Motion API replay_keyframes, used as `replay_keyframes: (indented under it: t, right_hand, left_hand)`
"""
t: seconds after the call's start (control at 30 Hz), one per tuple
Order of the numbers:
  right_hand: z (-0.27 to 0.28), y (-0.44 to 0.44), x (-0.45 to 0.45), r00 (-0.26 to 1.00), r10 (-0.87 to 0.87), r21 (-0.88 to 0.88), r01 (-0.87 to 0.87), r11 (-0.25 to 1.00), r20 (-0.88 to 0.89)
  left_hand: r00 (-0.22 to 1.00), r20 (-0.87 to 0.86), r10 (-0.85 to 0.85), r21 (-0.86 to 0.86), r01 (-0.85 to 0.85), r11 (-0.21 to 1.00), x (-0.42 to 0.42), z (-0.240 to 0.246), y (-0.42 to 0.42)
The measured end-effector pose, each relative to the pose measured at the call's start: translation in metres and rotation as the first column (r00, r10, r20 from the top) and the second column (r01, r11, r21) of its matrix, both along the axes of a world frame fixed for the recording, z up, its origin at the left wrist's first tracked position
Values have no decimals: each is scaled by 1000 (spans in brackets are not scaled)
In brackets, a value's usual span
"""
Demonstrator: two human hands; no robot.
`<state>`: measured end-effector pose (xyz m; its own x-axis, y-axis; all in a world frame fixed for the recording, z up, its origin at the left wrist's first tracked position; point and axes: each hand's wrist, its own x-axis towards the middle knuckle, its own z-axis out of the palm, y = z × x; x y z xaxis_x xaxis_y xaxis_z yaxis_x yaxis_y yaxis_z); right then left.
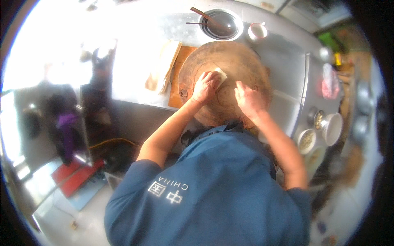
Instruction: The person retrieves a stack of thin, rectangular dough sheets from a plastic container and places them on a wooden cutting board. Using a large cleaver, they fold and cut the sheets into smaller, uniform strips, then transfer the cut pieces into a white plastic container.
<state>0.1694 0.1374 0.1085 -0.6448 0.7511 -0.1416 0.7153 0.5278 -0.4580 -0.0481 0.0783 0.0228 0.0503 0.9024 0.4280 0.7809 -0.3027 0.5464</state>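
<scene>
A thick round wooden chopping block (226, 109) stands before me, its surface worn and cracked. My left hand (207, 87) rests over its middle, the fingers pressed on a small pale folded piece (221, 77) of sheet-like material, perhaps dough or bean curd skin. To the right, my right hand (251, 100) is above the block with its fingers bent and the index finger partly extended. Nothing shows between its fingertips; its palm is hidden. A gap separates this hand from the pale piece.
Left of the block, pale folded sheets (166, 67) lie partly on an orange-brown board (175, 92). Behind it are a bowl of dark liquid (220, 26) with chopsticks (201, 13) and a cup (257, 31). At right stand bowls of chopped food (307, 140) and a pink plastic bag (330, 84).
</scene>
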Motion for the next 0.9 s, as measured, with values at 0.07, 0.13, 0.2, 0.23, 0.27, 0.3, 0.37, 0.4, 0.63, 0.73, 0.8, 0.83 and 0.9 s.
replay_keyframes:
  t: [0.07, 0.13, 0.2, 0.23, 0.27, 0.3, 0.37, 0.4, 0.63, 0.73, 0.8, 0.83, 0.9]
  right_hand:
    - [7, 0, -7, 993, 82, 3, -82, 997, 83]
    - [9, 0, -11, 990, 84, -29, -81, 996, 116]
    - [5, 0, -14, 986, 83, -60, -75, 995, 147]
    - [1, 0, -16, 982, 76, -82, -62, 995, 173]
    - [-4, 1, -16, 983, 55, -66, -44, 997, 175]
    - [-9, 2, -18, 976, 70, -107, -48, 993, 208]
    - [-19, 8, -24, 975, 81, -110, -59, 992, 209]
    - [-21, 14, -24, 987, 54, -142, -32, 989, 154]
    - [-3, 19, -19, 996, 8, -189, 10, 982, 93]
    - [-6, 10, -31, 988, 13, -152, 11, 988, 154]
    - [-11, 15, -35, 989, 27, -225, 6, 974, 144]
    - [-13, 18, -35, 997, -7, -212, 23, 977, 75]
    - [-12, 25, -30, 997, -68, -281, 54, 958, -42]
  left_hand:
    - [1000, 10, -4, -3, 4, 1000, -1, -1, 1]
    - [1000, 22, -5, -5, 5, 1000, -1, -2, 1]
    - [1000, 31, -5, -4, 5, 1000, -2, -3, 1]
    - [999, 37, -4, -7, 5, 1000, -2, -3, 2]
    - [999, 46, -3, -9, 4, 1000, -2, -4, 1]
    - [999, 49, -3, -14, 4, 1000, -3, -4, 1]
    - [998, 56, 1, -13, 0, 1000, -3, -5, 1]
    - [998, 59, 1, -16, 0, 1000, -3, -5, 0]
    - [998, 69, 6, -16, -5, 1000, -3, -4, -2]
    - [997, 73, 8, -16, -7, 1000, -4, -4, -3]
    - [997, 73, 9, -18, -8, 1000, -5, -4, -4]
    - [997, 74, 7, -16, -6, 1000, -5, -4, -5]
    - [997, 74, 9, -18, -7, 1000, -6, -4, -6]
